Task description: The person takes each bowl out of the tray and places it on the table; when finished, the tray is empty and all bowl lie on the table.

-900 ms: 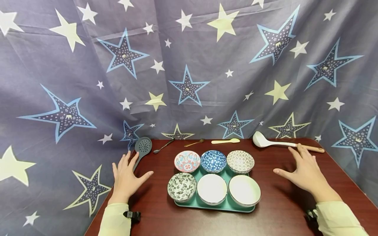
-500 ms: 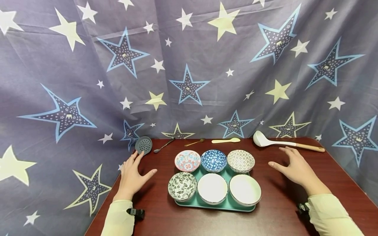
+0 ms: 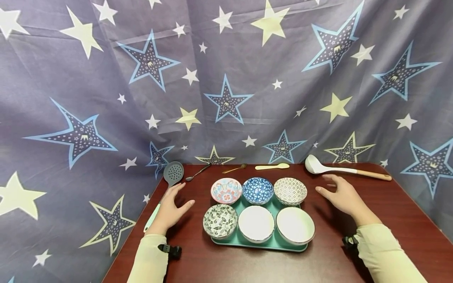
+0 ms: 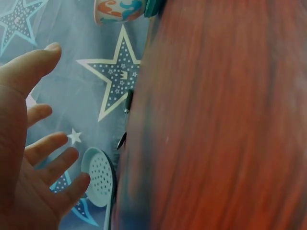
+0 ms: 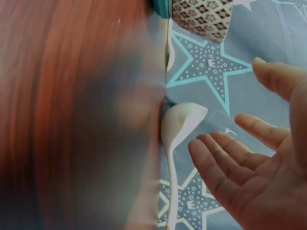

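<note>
My left hand hovers over the table's left side with fingers spread, holding nothing. Under and beside it lies a grey skimmer with a pale green handle, partly hidden by the hand. On the right, my right hand hangs above the table, fingers relaxed and nothing in them. Behind it lies a white ladle with a wooden handle. Between the hands, a green tray bears two rows of bowls. The nearest to my right hand is a brown-patterned bowl; a leaf-patterned bowl is nearest my left.
The back row also has a red-and-blue bowl and a blue bowl; in front are a white bowl and a cream bowl. A dark-handled spoon, a gold spoon and a yellow spoon lie along the back edge.
Both hands have moved inward toward the tray, the left to the right and the right to the left. More of the skimmer's handle now shows. The bowls and utensils stay in place.
</note>
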`<move>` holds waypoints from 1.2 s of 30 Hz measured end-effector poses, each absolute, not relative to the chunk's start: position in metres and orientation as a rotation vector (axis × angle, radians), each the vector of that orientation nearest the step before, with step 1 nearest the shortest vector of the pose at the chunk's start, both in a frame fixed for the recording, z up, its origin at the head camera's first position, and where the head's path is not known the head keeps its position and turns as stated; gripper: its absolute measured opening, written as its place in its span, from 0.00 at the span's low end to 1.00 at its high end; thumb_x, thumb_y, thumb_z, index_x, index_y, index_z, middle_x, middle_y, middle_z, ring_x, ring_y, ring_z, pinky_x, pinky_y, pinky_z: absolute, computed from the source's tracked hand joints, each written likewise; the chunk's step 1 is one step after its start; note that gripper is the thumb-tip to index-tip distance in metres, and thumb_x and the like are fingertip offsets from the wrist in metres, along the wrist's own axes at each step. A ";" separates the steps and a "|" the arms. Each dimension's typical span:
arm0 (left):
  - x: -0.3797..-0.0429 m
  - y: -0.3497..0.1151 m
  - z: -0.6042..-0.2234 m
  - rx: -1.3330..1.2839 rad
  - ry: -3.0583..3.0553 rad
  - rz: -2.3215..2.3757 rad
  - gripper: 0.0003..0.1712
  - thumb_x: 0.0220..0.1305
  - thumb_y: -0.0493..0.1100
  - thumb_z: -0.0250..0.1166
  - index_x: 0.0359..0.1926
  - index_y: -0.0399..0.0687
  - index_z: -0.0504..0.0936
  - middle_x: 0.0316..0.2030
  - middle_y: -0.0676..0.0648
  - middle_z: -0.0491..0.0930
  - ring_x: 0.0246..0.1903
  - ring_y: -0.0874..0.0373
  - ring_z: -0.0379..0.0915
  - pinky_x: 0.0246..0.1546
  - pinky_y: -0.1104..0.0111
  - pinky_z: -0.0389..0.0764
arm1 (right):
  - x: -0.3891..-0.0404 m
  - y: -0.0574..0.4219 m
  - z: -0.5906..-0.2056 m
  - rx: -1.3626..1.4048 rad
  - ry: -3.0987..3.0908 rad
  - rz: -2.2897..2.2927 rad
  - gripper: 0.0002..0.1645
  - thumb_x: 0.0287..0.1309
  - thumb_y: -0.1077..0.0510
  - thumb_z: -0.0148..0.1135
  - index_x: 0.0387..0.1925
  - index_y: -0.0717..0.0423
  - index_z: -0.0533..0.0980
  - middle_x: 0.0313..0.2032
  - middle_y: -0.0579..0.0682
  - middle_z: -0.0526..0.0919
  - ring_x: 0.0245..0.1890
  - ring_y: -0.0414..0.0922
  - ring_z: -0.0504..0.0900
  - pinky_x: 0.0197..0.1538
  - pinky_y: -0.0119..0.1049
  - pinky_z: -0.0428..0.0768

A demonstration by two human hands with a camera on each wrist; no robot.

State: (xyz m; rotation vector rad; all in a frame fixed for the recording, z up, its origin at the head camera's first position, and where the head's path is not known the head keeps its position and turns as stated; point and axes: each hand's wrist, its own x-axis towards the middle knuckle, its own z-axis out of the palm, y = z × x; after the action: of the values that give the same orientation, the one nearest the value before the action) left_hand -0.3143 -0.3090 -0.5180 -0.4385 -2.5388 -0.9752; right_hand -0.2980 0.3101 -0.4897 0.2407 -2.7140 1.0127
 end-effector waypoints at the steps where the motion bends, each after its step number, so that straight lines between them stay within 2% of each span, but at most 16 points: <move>1: -0.316 -0.308 -0.518 -0.445 -2.538 -0.983 0.46 0.63 0.59 0.77 0.76 0.49 0.71 0.73 0.41 0.67 0.74 0.41 0.61 0.69 0.41 0.65 | -0.300 0.309 -0.490 0.241 -2.710 1.030 0.41 0.70 0.40 0.67 0.68 0.66 0.71 0.64 0.69 0.76 0.60 0.68 0.79 0.60 0.64 0.75; 8: -0.326 -0.296 -0.521 -0.469 -2.537 -1.130 0.42 0.64 0.54 0.77 0.73 0.45 0.74 0.72 0.35 0.67 0.70 0.39 0.65 0.65 0.39 0.71 | -0.310 0.298 -0.489 0.229 -2.680 1.104 0.35 0.72 0.42 0.66 0.67 0.63 0.73 0.60 0.69 0.80 0.62 0.68 0.77 0.61 0.65 0.73; 12: -0.332 -0.288 -0.524 -0.473 -2.539 -1.232 0.40 0.64 0.53 0.77 0.73 0.49 0.74 0.71 0.37 0.68 0.68 0.37 0.68 0.63 0.39 0.73 | -0.313 0.291 -0.488 0.232 -2.665 1.132 0.33 0.73 0.44 0.65 0.67 0.64 0.73 0.59 0.69 0.81 0.61 0.67 0.78 0.60 0.63 0.74; 16: -0.335 -0.280 -0.527 -0.449 -2.565 -1.311 0.39 0.66 0.55 0.75 0.74 0.54 0.73 0.71 0.42 0.69 0.68 0.37 0.69 0.62 0.41 0.75 | -0.316 0.285 -0.488 0.243 -2.635 1.240 0.31 0.74 0.48 0.64 0.67 0.66 0.73 0.58 0.70 0.81 0.49 0.63 0.85 0.48 0.47 0.83; 19: -0.336 -0.276 -0.527 -0.432 -2.580 -1.358 0.39 0.66 0.56 0.75 0.74 0.55 0.73 0.71 0.42 0.70 0.69 0.37 0.69 0.63 0.42 0.75 | -0.317 0.282 -0.491 0.242 -2.610 1.367 0.31 0.76 0.49 0.63 0.68 0.67 0.72 0.59 0.71 0.79 0.47 0.61 0.86 0.40 0.39 0.86; 25: -0.340 -0.271 -0.531 -0.480 -2.544 -1.463 0.40 0.68 0.52 0.74 0.76 0.50 0.70 0.73 0.42 0.69 0.68 0.37 0.70 0.62 0.41 0.75 | -0.316 0.277 -0.495 0.229 -2.572 1.588 0.33 0.77 0.49 0.60 0.71 0.68 0.68 0.61 0.72 0.75 0.55 0.66 0.82 0.43 0.47 0.88; 32: -0.341 -0.265 -0.537 -0.579 -2.480 -1.598 0.37 0.69 0.46 0.73 0.75 0.60 0.71 0.72 0.40 0.70 0.68 0.36 0.70 0.62 0.39 0.74 | -0.319 0.273 -0.502 0.237 -2.535 1.725 0.34 0.78 0.54 0.59 0.73 0.71 0.64 0.63 0.75 0.73 0.58 0.66 0.80 0.44 0.49 0.88; 36: -0.341 -0.260 -0.542 -0.628 -2.443 -1.657 0.37 0.70 0.42 0.72 0.76 0.58 0.69 0.72 0.36 0.70 0.67 0.33 0.70 0.61 0.35 0.72 | -0.320 0.270 -0.506 0.249 -2.524 1.793 0.35 0.79 0.57 0.57 0.75 0.72 0.61 0.65 0.77 0.71 0.59 0.65 0.79 0.45 0.50 0.88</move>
State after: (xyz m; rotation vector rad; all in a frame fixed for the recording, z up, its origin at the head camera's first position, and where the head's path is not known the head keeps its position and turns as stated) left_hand -0.3412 -0.2600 -0.5422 -0.6281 -2.4433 -1.6574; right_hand -0.3202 0.2701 -0.5063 0.2489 -2.5240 1.7929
